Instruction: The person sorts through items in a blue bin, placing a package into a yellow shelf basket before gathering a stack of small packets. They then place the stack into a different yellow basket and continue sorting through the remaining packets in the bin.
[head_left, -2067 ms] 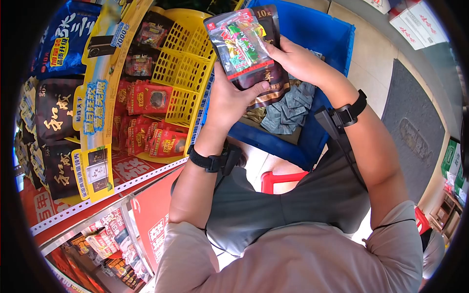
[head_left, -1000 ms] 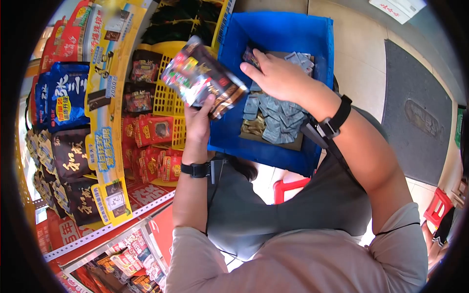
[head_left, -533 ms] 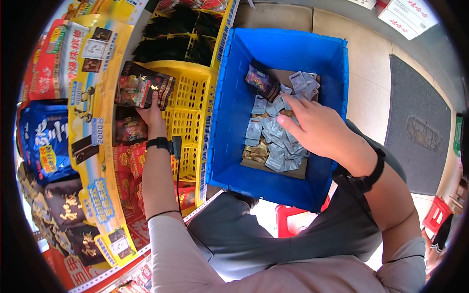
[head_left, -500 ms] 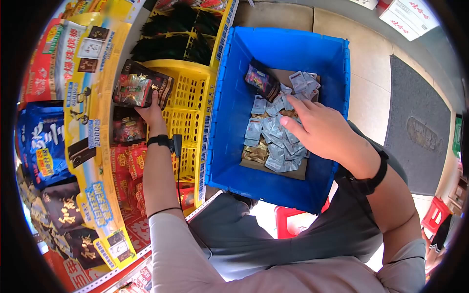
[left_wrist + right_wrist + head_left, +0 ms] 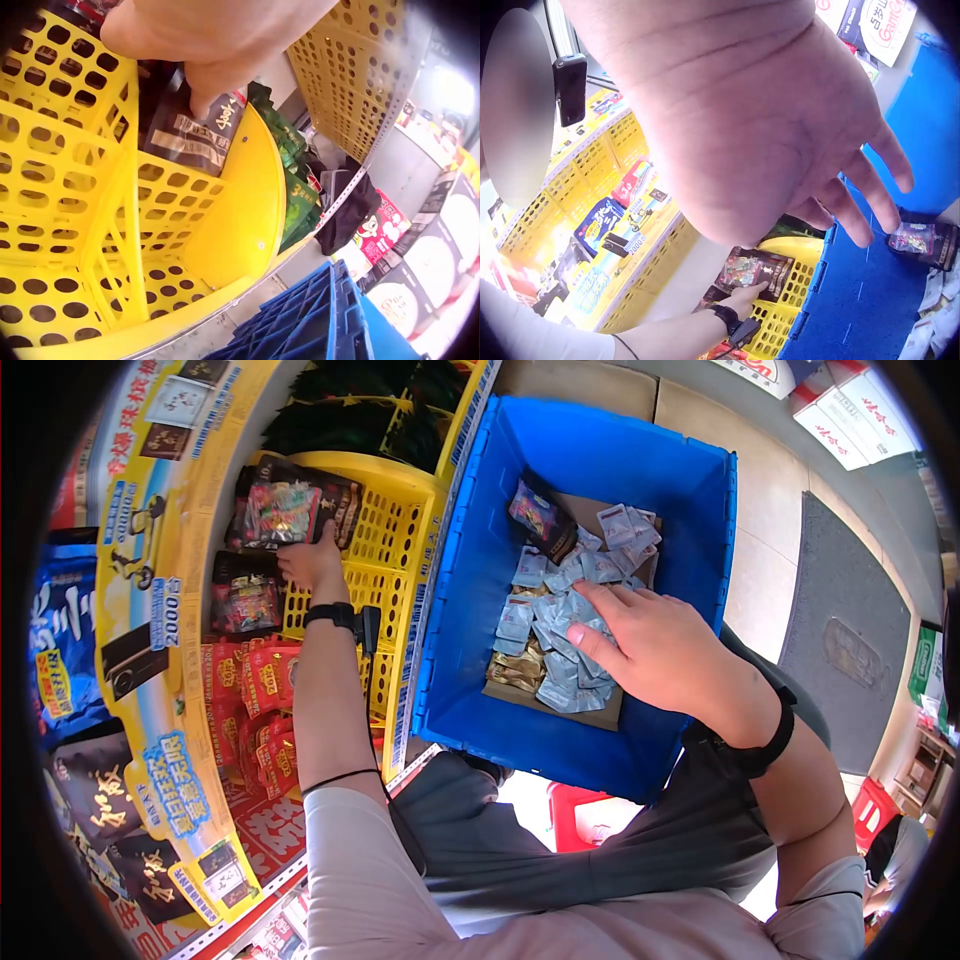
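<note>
A dark snack pouch with a colourful clear-fronted packet on it [image 5: 283,512] stands in the upper compartment of the yellow perforated basket [image 5: 388,550]. My left hand [image 5: 316,563] holds it at its lower right edge, and the left wrist view shows the thumb lying on the pouch's dark front [image 5: 191,139]. Over the blue bin [image 5: 580,450] hovers my right hand [image 5: 665,650], fingers spread loosely, holding nothing. Below that hand lie many small silver-blue sachets [image 5: 570,650] and a few gold ones [image 5: 517,668]. Another dark pouch [image 5: 540,520] leans in the bin's upper left corner.
Below the held pouch sits a similar dark pouch [image 5: 246,595], then red packets [image 5: 255,685]. Green packets [image 5: 296,187] fill the neighbouring basket. A yellow printed display strip [image 5: 160,620] borders the shelf on the left. A red stool [image 5: 580,820] stands under the bin.
The right hand let go of the pouches and moved over the bin, where a dark pouch now lies. The left hand carried its pouch leftward into the yellow basket.
</note>
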### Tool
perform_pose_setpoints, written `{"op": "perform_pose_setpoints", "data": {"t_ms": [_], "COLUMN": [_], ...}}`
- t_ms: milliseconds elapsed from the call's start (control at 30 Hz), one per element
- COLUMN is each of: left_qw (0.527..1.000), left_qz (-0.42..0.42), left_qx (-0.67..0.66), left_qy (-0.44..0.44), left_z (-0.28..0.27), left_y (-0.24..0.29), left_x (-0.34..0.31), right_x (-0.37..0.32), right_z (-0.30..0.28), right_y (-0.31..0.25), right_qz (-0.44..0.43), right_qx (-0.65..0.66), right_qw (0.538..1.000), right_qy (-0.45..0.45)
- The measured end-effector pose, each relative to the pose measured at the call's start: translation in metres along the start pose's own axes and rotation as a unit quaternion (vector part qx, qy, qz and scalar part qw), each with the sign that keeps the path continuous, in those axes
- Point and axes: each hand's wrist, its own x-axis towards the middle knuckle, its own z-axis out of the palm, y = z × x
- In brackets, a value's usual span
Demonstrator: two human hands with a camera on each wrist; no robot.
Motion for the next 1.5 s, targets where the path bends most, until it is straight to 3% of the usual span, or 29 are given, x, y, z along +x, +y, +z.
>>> {"op": "perform_pose_setpoints", "data": {"t_ms": [67,167,267,367,467,500,633,733,900,967,1067,1100,1167,1200,1267,1300,1400,1467,1500], "left_qw": [0.999,0.996,0.991,0.977,0.908,0.908,0.862,0.846,0.897,0.903,0.886,0.866,0.825,0.781,0.722,0.710,0.798,0.870,0.880], "left_qz": [-0.015,0.021,-0.021,0.068,0.401,0.409,0.427,0.378,0.367,0.389,0.391,0.369,0.193,0.094,0.069,0.119,0.270,0.252,0.316], "left_qx": [-0.030,-0.073,-0.101,-0.093,-0.064,0.018,0.238,0.291,0.097,0.037,-0.081,-0.158,-0.336,-0.421,-0.478,-0.471,-0.322,-0.251,-0.193], "left_qy": [-0.027,-0.043,-0.088,-0.181,-0.105,-0.084,-0.135,-0.237,-0.225,-0.180,-0.235,-0.299,-0.411,-0.451,-0.496,-0.509,-0.431,-0.341,-0.296], "left_z": [-0.008,-0.003,-0.026,-0.033,-0.023,-0.020,-0.023,-0.019,-0.014,-0.023,-0.042,-0.072,-0.137,-0.169,-0.226,-0.246,-0.268,-0.265,-0.255], "left_y": [-0.015,-0.045,-0.035,-0.026,-0.014,-0.013,-0.009,0.007,-0.002,-0.008,-0.012,-0.002,0.019,0.024,0.025,0.021,-0.007,-0.022,-0.033], "left_x": [0.006,0.021,0.007,-0.009,-0.024,-0.030,-0.019,-0.026,-0.020,-0.035,-0.054,-0.072,-0.111,-0.131,-0.171,-0.189,-0.233,-0.258,-0.269], "right_x": [-0.002,-0.004,-0.008,-0.011,-0.011,-0.011,-0.012,-0.013,-0.016,-0.018,-0.017,-0.016,-0.014,-0.012,-0.010,-0.011,-0.015,-0.017,-0.017], "right_z": [0.006,-0.005,-0.004,0.002,0.006,0.007,0.007,0.004,0.002,0.001,-0.001,-0.004,0.001,0.005,0.007,0.010,0.017,0.031,0.035], "right_y": [-0.002,-0.015,-0.018,-0.015,-0.010,-0.008,-0.001,0.002,0.003,0.002,0.001,-0.002,0.001,0.003,0.002,0.002,-0.007,-0.008,-0.010], "right_qz": [-0.017,0.011,0.008,-0.008,-0.024,-0.024,-0.028,-0.023,-0.030,-0.033,-0.038,-0.031,-0.041,-0.050,-0.042,-0.047,-0.056,-0.062,-0.056], "right_qx": [-0.001,0.009,0.011,0.016,-0.012,-0.013,-0.015,-0.012,0.004,0.012,0.022,0.030,0.032,0.032,0.019,0.018,0.007,0.000,0.017], "right_qw": [1.000,0.998,0.997,0.999,1.000,1.000,0.999,1.000,1.000,0.999,0.999,0.999,0.999,0.998,0.998,0.998,0.996,0.994,0.993], "right_qy": [0.012,-0.065,-0.074,-0.027,-0.004,-0.004,-0.007,-0.007,0.004,0.012,-0.005,-0.022,-0.009,-0.008,-0.042,-0.044,-0.071,-0.086,-0.101]}}
